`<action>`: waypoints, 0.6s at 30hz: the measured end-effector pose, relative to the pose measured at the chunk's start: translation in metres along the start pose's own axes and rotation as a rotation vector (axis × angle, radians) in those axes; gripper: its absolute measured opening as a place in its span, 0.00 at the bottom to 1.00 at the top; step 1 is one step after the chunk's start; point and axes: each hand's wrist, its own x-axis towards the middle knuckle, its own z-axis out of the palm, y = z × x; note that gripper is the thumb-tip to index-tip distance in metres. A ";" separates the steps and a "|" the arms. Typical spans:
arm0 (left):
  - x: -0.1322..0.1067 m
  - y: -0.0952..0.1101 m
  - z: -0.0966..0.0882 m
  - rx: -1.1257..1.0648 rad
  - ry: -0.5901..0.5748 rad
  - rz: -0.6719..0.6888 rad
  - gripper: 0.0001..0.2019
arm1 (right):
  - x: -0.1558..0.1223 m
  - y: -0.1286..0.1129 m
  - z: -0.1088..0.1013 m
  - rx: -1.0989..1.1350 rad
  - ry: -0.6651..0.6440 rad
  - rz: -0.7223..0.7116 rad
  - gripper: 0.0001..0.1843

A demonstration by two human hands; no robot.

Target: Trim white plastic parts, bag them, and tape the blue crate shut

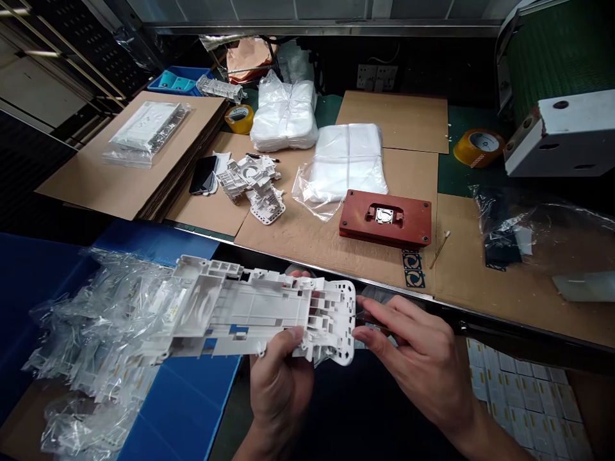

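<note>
My left hand (283, 378) grips a long white molded plastic frame (269, 307) from below, its thumb on the near edge and fingertips showing at the far edge. Slots, ribs and small cut-outs cover the frame, which is held level above the table's front edge. At its rounded right end, my right hand (418, 352) is closed in a pinch. Between thumb and index finger runs a thin dark tool (373, 322), mostly hidden by the fingers; its kind cannot be made out. Its tip is at or close to the frame's rim.
More white plastic parts (254, 182) lie on the cardboard-covered table, beside a phone (203, 175), bundled white bags (348, 160) and a red fixture block (384, 218). Bagged parts (110, 320) pile up at left on a blue bin (187, 397). A green-belted conveyor (560, 128) stands right.
</note>
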 end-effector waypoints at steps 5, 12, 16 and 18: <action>0.000 0.000 -0.001 -0.020 0.016 -0.008 0.31 | -0.001 0.001 -0.002 -0.014 -0.059 -0.041 0.31; -0.001 0.001 -0.003 -0.046 0.024 -0.003 0.31 | -0.006 0.001 0.000 -0.044 -0.060 -0.074 0.29; -0.001 0.001 -0.002 -0.044 0.028 0.014 0.31 | -0.008 0.000 0.003 -0.048 -0.043 -0.109 0.24; 0.002 0.002 0.000 -0.048 0.034 0.027 0.32 | -0.009 0.003 0.004 -0.054 -0.093 -0.145 0.20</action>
